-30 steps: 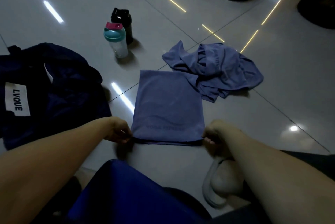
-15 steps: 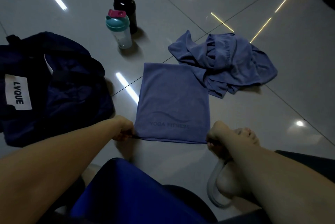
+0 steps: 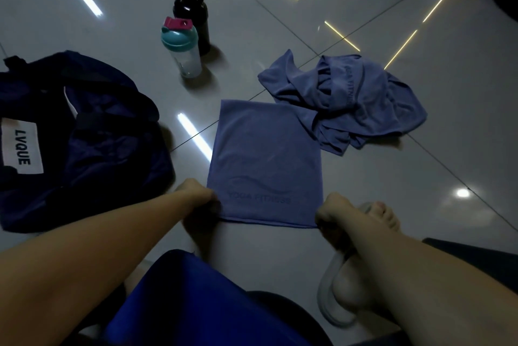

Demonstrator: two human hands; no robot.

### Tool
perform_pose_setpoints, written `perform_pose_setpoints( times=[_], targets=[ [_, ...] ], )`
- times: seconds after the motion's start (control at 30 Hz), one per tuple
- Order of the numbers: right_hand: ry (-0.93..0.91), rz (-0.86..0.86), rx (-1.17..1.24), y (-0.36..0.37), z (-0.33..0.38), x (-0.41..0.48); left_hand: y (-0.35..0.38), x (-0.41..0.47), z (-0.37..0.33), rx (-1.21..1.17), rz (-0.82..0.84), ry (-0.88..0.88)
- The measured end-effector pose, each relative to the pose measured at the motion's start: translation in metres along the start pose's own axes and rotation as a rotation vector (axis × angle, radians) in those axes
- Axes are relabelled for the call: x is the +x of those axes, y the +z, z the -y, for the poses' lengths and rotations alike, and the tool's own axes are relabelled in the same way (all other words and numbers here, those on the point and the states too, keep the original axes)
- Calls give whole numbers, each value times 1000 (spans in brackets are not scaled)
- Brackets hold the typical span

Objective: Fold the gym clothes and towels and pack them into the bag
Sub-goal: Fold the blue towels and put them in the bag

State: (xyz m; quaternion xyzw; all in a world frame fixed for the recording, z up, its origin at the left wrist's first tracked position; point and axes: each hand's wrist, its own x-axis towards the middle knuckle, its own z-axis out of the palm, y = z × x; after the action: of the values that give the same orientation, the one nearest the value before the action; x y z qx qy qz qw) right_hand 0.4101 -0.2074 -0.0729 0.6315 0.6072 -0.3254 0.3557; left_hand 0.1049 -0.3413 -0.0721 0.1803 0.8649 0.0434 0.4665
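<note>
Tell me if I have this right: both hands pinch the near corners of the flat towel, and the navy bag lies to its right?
Not quite: the head view shows the navy bag left of the flat towel. The left hand and right hand do pinch its near corners.

The towel [image 3: 266, 160] lies flat on the floor [image 3: 420, 177] in front of you. Your left hand [image 3: 196, 194] holds its near left corner and your right hand [image 3: 329, 212] its near right corner. A crumpled cloth [image 3: 350, 102] touches its far right corner. The bag [image 3: 84, 144] sits to its left, apart from it. Beyond both stands the near bottle [image 3: 182, 51], with the far bottle [image 3: 196, 15] just behind it. Your foot [image 3: 384, 214] lies just right of the right hand.
</note>
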Motion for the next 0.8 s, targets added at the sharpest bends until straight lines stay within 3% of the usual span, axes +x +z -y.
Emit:
perform_pose_setpoints(
  times=[0.13,0.23,0.37,0.43,0.57,0.8],
  targets=[
    [-13,178,-25,-13,13,-9,-22,6,-16,-163,21,69],
    [-138,124,-109,-40,37,-21,-38,7,-30,-174,58,119],
    [-291,-33,111,-70,71,-33,-48,-2,-42,-174,301,28],
    [-365,-90,200,-81,87,-47,-54,-10,-50,-79,328,35],
    [-600,-203,345,-91,119,-64,-79,-26,-69,-21,251,175],
    [-1021,-291,424,-126,170,-106,-150,-84,-119,-40,50,580]
  ],
)
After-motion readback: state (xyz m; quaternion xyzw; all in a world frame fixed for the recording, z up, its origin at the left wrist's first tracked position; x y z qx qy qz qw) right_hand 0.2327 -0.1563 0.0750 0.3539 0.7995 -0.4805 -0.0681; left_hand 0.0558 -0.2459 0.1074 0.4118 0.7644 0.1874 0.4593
